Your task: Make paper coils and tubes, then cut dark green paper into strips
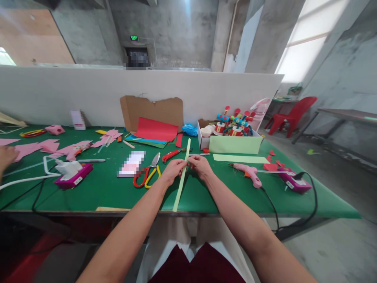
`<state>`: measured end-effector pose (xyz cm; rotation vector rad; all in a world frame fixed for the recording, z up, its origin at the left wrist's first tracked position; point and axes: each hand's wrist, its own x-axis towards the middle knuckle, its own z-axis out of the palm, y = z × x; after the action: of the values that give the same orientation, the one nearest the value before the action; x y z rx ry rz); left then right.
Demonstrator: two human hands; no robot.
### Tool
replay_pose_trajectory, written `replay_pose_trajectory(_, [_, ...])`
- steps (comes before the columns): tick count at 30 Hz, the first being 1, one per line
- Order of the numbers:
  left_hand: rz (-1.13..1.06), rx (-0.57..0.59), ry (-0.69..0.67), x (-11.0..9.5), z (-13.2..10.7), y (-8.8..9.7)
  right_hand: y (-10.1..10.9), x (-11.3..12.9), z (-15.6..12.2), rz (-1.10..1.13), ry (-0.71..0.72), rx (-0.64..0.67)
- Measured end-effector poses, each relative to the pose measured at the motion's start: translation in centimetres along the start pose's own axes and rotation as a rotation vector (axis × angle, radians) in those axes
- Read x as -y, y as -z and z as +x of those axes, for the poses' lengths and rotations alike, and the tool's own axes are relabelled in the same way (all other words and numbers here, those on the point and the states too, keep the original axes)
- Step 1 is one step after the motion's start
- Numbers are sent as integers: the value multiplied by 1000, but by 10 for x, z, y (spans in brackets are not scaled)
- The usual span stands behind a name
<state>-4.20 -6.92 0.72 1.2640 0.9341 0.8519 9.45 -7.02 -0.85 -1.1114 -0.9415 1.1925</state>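
**Both hands pinched on a pale green strip**

The left hand (173, 169) and right hand (200, 165) sit close together over the middle of the table, each with thumb and fingertips closed on the pale green paper strip (179, 192). They grip it above its midpoint, one on either side. The strip is long, narrow and flat-looking. It runs from near the red utility knife (172, 155) down to the front edge of the green table mat (103, 188). From where the hands are, the work looks like creasing or folding the strip along its length. I can't make out an actual fold line. Carrying that on would call for small, even pinches worked along the strip, because thin paper buckles easily.

Just left of the hands lie scissors (147, 175) with red and yellow handles. To the right are a pink glue gun (249, 173) on a black cord and a flat pale green sheet (240, 158). Behind that sheet, a white box (229, 137) holds bright, spindly paper-cup figures. Farther back, red paper (156, 129) leans on torn brown cardboard (151, 110). Pink paper cut-outs (29, 148) cover the far left of the table, where another person's hand (6, 155) rests.
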Motion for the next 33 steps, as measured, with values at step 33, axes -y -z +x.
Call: replay_pose_trajectory(33, [60, -50, -105, -1, 0, 0, -1, 8, -3, -45, 52, 23])
